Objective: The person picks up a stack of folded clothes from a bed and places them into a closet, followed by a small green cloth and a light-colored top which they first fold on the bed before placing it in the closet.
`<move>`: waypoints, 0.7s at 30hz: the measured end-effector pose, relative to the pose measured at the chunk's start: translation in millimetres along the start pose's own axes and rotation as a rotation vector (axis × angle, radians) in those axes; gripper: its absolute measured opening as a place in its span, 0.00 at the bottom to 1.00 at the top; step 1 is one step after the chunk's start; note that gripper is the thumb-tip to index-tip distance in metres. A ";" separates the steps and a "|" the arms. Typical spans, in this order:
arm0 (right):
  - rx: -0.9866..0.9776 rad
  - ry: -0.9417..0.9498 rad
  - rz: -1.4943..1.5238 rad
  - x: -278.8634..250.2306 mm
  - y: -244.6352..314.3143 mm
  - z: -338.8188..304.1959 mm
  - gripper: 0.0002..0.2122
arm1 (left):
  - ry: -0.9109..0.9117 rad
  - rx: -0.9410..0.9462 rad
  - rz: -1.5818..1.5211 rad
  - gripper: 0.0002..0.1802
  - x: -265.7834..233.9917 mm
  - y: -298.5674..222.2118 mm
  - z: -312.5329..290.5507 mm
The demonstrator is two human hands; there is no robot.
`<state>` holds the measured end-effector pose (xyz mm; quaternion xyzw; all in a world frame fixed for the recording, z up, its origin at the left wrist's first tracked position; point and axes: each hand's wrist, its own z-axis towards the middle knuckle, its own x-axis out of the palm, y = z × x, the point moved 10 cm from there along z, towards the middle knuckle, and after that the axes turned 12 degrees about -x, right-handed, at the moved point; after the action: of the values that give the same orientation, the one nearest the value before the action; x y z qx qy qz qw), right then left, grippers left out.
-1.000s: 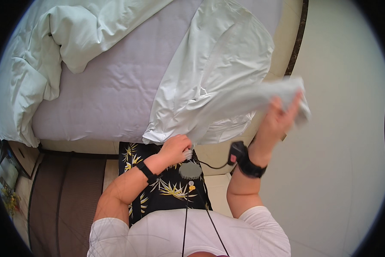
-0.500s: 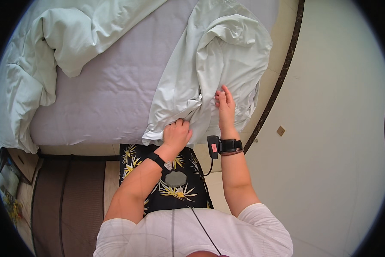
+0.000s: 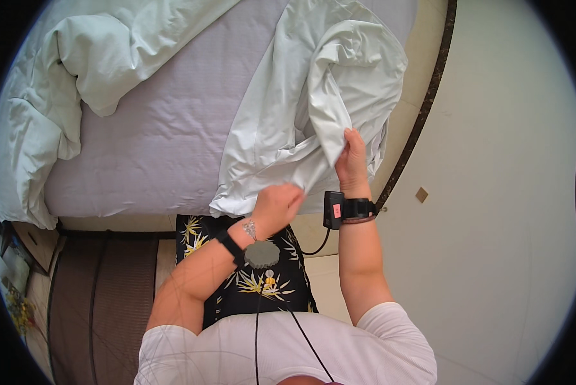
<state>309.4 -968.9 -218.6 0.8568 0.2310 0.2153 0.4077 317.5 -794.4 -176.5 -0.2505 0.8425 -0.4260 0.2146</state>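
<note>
A crumpled pale-white bed cover lies over the near right part of the bed, with loose folds and a raised flap on its right side. My right hand is closed on a fold of this cover, thumb uppermost, pulling it taut. Lower and to the left, my left hand is curled at the near edge of the same cloth. Motion blurs its fingertips, but a stretched strip of the cover runs from them up toward the right hand.
The mattress under a lilac sheet fills the upper left. A bunched pale duvet lies along its far left. Below stands a brown ribbed panel, beside a small wooden cabinet. A dark curved border edges the pale floor at right.
My right hand, open before, has closed on a fold of the cover and moved slightly right. My left hand has shifted right, drawing the cloth, and the flap is lifted and pulled rightward.
</note>
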 end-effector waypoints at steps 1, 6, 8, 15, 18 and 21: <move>0.016 -0.024 0.003 -13.8 -1.4 -1.6 0.10 | -0.046 0.273 0.098 0.03 -1.8 -27.0 -19.7; 0.091 0.069 -1.094 -56.0 -0.4 -10.8 0.08 | 0.001 0.229 0.340 0.05 16.1 -0.1 -36.0; -0.171 0.004 -1.139 -43.4 16.2 -15.3 0.09 | -0.009 0.192 0.313 0.04 15.9 7.0 -32.5; -0.773 -0.109 -1.050 45.7 84.3 33.0 0.16 | 0.071 0.167 0.321 0.04 33.2 6.6 -23.4; -0.457 -0.123 -0.849 34.5 68.5 102.0 0.18 | 0.061 0.156 0.366 0.08 40.1 8.5 -20.6; -0.269 -0.007 -1.057 40.9 65.8 121.0 0.18 | 0.079 0.132 0.425 0.13 45.5 15.6 -19.2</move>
<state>424.1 -1054.9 -228.2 0.5651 0.5993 0.0061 0.5670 267.2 -802.1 -185.6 -0.0358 0.8543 -0.4351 0.2821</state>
